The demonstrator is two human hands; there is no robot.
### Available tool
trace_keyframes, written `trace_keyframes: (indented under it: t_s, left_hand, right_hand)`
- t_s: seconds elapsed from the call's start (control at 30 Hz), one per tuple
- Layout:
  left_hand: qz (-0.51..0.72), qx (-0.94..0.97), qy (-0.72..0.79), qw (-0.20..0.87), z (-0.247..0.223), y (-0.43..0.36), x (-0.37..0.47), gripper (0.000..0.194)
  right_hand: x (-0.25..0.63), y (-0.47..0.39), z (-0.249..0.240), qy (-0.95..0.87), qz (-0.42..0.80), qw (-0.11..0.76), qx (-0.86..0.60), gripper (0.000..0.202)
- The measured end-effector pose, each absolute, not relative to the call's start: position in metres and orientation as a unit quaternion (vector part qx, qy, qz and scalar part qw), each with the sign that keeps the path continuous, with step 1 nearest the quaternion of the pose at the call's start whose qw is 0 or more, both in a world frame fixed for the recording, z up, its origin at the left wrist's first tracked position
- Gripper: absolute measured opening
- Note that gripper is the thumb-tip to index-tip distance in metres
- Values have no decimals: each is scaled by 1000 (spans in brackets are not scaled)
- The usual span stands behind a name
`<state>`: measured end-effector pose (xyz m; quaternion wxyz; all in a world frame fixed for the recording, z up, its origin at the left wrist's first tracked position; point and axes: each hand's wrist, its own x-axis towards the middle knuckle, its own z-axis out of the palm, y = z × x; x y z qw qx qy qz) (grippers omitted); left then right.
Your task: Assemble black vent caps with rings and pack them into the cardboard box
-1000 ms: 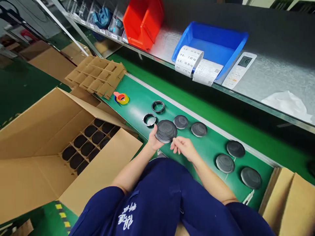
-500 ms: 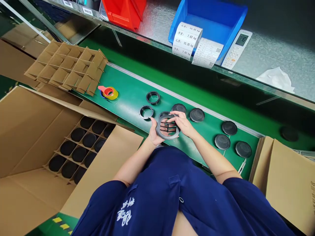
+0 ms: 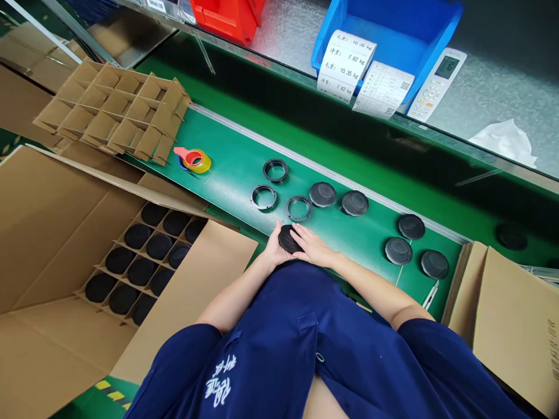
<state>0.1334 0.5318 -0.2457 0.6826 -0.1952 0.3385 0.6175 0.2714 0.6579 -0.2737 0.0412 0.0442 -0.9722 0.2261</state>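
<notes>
A round black air vent (image 3: 287, 239) is held close to my body, at the front edge of the green bench. My left hand (image 3: 272, 250) grips it from the left, thumb along its rim. Across its right side lie the fingers of my right hand (image 3: 313, 247), which hide part of it. Its slats look closed. Just beyond my hands lies a black ring (image 3: 299, 208), with a second ring (image 3: 264, 198) and a third ring (image 3: 275, 171) to its left. Similar vents rest to the right, among them one vent (image 3: 322, 194) and another (image 3: 354, 203).
An open carton (image 3: 56, 233) at left holds several black round pieces between dividers. Behind it stands a cardboard divider grid (image 3: 113, 110); a tape dispenser (image 3: 196, 160) lies nearby. Further right are more vents (image 3: 398, 251), a utility knife (image 3: 430, 295) and folded cardboard (image 3: 502, 302). A shelf with a blue bin (image 3: 384, 35) runs above.
The vent's slats stood open before and now look closed. Both hands have drawn it down toward my body, uncovering the third ring. My right fingers now lie flatter across the vent.
</notes>
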Motion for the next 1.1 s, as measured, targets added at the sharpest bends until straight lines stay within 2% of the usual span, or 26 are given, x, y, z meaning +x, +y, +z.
trace_keyframes:
  t_s: [0.1, 0.23, 0.3, 0.4, 0.47, 0.57, 0.7, 0.87, 1.0, 1.1]
  left_hand:
    - [623, -214, 363, 659, -254, 528, 126, 77]
    - [609, -187, 378, 672, -255, 532, 111, 79]
    - [601, -168, 364, 691, -257, 534, 104, 87]
    - [604, -172, 386, 676, -265, 531, 96, 93]
    - [611, -178, 418, 648, -274, 523, 92, 86]
    - [603, -181, 432, 645, -290, 504, 86, 76]
    - [596, -210, 440, 638, -309, 475, 81, 63]
    - [566, -257, 460, 634, -315, 456, 80, 47]
    - [544, -241, 512, 619, -315, 469, 73, 43]
    - [523, -210, 557, 610, -312, 489, 72, 41]
  right_hand:
    - [262, 648, -282, -963, 265, -50, 28, 91]
    - [237, 651, -281, -931, 352, -99, -23, 103]
    - [219, 662, -283, -934, 346, -70, -58, 115]
    - [191, 686, -294, -959, 222, 22, -174, 122]
    - [177, 701, -306, -964, 131, 50, -226, 119]
    - [166, 712, -322, -971, 77, 32, -225, 116]
    - [160, 702, -318, -972, 98, -1, -214, 109]
    - [145, 676, -301, -968, 98, 79, -216, 84]
    - [131, 670, -320, -974, 91, 1, -206, 80]
    - [157, 693, -322, -964, 108, 37, -239, 74]
